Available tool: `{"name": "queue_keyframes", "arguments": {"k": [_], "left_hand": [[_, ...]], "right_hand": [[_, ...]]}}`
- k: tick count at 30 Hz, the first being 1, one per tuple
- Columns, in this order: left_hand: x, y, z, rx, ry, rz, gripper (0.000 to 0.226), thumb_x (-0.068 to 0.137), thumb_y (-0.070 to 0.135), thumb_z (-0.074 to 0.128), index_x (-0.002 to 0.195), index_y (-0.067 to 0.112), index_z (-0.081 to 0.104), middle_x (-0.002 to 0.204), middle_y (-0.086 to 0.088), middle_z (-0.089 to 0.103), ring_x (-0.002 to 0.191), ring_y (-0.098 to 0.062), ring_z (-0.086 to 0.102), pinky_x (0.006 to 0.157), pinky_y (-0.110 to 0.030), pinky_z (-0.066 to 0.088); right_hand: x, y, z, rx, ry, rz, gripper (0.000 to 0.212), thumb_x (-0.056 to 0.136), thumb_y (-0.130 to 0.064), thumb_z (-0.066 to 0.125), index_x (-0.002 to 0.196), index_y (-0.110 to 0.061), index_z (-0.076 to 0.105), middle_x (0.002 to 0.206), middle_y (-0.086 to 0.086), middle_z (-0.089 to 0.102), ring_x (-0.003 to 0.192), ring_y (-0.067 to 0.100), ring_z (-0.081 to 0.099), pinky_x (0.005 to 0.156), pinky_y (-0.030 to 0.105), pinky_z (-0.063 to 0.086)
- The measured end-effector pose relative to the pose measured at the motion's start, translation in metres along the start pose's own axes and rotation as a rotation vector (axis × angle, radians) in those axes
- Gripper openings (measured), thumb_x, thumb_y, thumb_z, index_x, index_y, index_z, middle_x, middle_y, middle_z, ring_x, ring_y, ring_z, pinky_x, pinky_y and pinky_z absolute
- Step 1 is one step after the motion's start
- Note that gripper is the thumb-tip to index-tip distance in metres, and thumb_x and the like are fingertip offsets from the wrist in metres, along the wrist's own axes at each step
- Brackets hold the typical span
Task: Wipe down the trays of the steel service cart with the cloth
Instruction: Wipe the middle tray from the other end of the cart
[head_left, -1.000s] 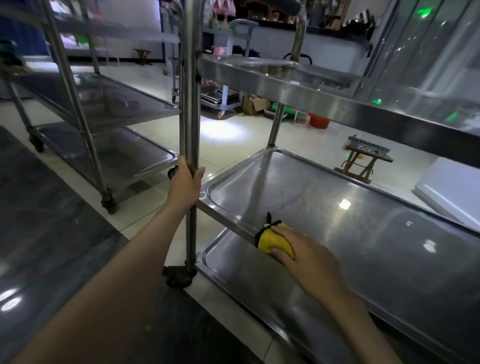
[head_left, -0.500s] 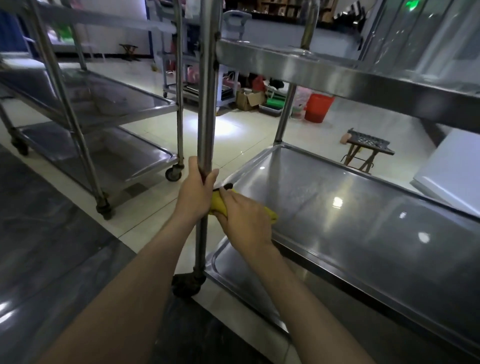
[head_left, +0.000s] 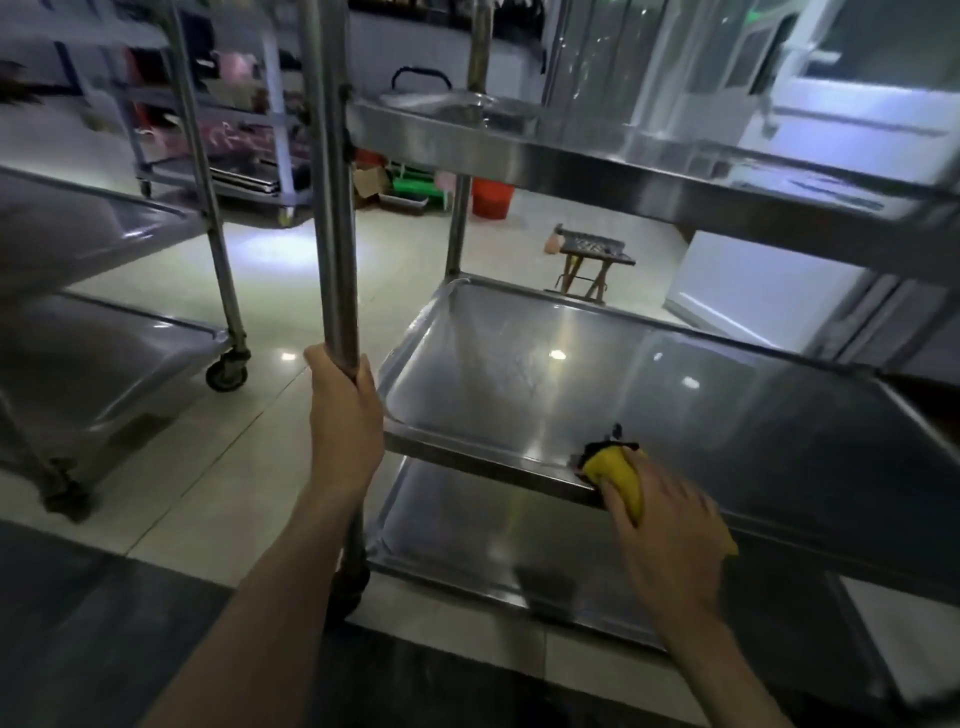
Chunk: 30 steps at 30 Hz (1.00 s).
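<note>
Yellow cloth (head_left: 615, 475) under right hand (head_left: 662, 540) grip, on middle tray (head_left: 519, 462) rim

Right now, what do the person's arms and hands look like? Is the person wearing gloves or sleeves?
No gloves and no sleeves show. The left hand and the right hand are both bare, and both forearms are bare as far as the picture's lower edge. No watch, ring or bracelet can be seen on either one.

middle tray (head_left: 519, 384) open, top tray (head_left: 597, 161) overhead
</note>
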<state>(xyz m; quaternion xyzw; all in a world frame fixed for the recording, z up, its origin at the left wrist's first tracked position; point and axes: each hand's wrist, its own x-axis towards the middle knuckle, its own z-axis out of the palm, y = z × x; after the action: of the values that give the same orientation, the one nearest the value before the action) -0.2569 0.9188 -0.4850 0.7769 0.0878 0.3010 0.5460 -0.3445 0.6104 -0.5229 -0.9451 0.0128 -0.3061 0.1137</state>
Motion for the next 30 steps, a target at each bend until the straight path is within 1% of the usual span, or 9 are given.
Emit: {"name": "queue_keyframes", "arguments": {"k": [2, 5, 9, 12, 18, 22, 26, 28, 30], "left_hand": [[0.0, 0.001, 0.0, -0.032, 0.01, -0.018, 0.018, 0.108, 0.03, 0.046, 0.116, 0.024, 0.031, 0.093, -0.005, 0.055, 0.073, -0.011, 0.058, 0.052, -0.013, 0.038], [0.0, -0.001, -0.001, -0.02, 0.004, -0.026, 0.018, 0.107, 0.031, 0.046, 0.112, 0.024, 0.03, 0.09, -0.003, 0.055, 0.072, -0.011, 0.059, 0.052, -0.014, 0.037], [0.003, -0.004, -0.004, -0.003, -0.017, -0.009, 0.02, 0.107, 0.032, 0.048, 0.114, 0.024, 0.031, 0.091, -0.007, 0.056, 0.071, -0.013, 0.059, 0.053, -0.017, 0.04], [0.004, -0.009, -0.003, 0.021, -0.017, 0.025, 0.019, 0.107, 0.033, 0.047, 0.111, 0.025, 0.03, 0.09, -0.009, 0.056, 0.074, -0.016, 0.06, 0.055, -0.024, 0.043], [0.001, -0.005, -0.005, 0.014, -0.033, 0.021, 0.018, 0.108, 0.035, 0.045, 0.112, 0.028, 0.029, 0.091, -0.007, 0.058, 0.074, -0.016, 0.061, 0.052, -0.024, 0.041], [0.001, -0.005, -0.001, 0.029, -0.005, 0.019, 0.019, 0.108, 0.035, 0.043, 0.114, 0.023, 0.03, 0.095, -0.012, 0.061, 0.077, -0.026, 0.064, 0.052, -0.028, 0.042], [0.003, -0.008, 0.002, 0.042, 0.039, 0.001, 0.023, 0.108, 0.034, 0.043, 0.121, 0.019, 0.032, 0.103, -0.019, 0.062, 0.086, -0.034, 0.066, 0.06, -0.036, 0.047], [-0.003, -0.005, 0.007, 0.042, 0.085, -0.034, 0.03, 0.108, 0.026, 0.045, 0.133, 0.013, 0.034, 0.117, -0.019, 0.058, 0.102, -0.038, 0.063, 0.073, -0.045, 0.053], [-0.02, 0.003, 0.018, 0.128, 0.167, -0.034, 0.058, 0.104, 0.012, 0.049, 0.155, 0.007, 0.022, 0.152, -0.021, 0.038, 0.137, -0.039, 0.044, 0.108, -0.05, 0.044]], "right_hand": [[0.002, -0.013, 0.005, -0.035, 0.01, 0.051, 0.055, 0.099, -0.062, 0.037, 0.132, -0.024, 0.058, 0.12, 0.0, 0.068, 0.105, 0.024, 0.061, 0.094, 0.04, 0.044], [0.009, -0.064, 0.028, -0.042, 0.012, -0.021, 0.048, 0.099, -0.055, 0.048, 0.128, -0.02, 0.063, 0.114, 0.001, 0.069, 0.099, 0.025, 0.062, 0.088, 0.041, 0.048], [0.024, -0.152, 0.06, -0.005, -0.04, -0.116, 0.046, 0.098, -0.053, 0.05, 0.13, -0.022, 0.061, 0.12, 0.0, 0.068, 0.106, 0.024, 0.061, 0.093, 0.038, 0.047], [0.028, -0.176, 0.069, 0.043, -0.094, -0.185, 0.046, 0.096, -0.051, 0.054, 0.132, -0.022, 0.059, 0.124, 0.001, 0.066, 0.107, 0.024, 0.061, 0.093, 0.039, 0.048], [0.02, -0.097, 0.041, 0.065, -0.1, -0.177, 0.045, 0.098, -0.056, 0.051, 0.133, -0.028, 0.056, 0.121, -0.005, 0.065, 0.107, 0.02, 0.061, 0.092, 0.038, 0.048], [0.007, -0.005, -0.004, 0.097, -0.057, -0.09, 0.043, 0.096, -0.054, 0.06, 0.132, -0.029, 0.061, 0.115, -0.008, 0.068, 0.099, 0.012, 0.061, 0.083, 0.028, 0.042], [-0.005, 0.084, -0.045, 0.062, -0.024, 0.064, 0.047, 0.094, -0.056, 0.057, 0.129, -0.026, 0.064, 0.113, -0.001, 0.072, 0.099, 0.022, 0.066, 0.083, 0.038, 0.052], [-0.008, 0.103, -0.048, 0.078, -0.008, 0.104, 0.045, 0.094, -0.052, 0.059, 0.127, -0.023, 0.065, 0.112, 0.002, 0.072, 0.098, 0.025, 0.066, 0.084, 0.04, 0.052], [-0.007, 0.102, -0.037, 0.05, 0.01, 0.116, 0.043, 0.098, -0.052, 0.057, 0.126, -0.021, 0.066, 0.11, 0.004, 0.071, 0.097, 0.027, 0.066, 0.084, 0.04, 0.051]]}}
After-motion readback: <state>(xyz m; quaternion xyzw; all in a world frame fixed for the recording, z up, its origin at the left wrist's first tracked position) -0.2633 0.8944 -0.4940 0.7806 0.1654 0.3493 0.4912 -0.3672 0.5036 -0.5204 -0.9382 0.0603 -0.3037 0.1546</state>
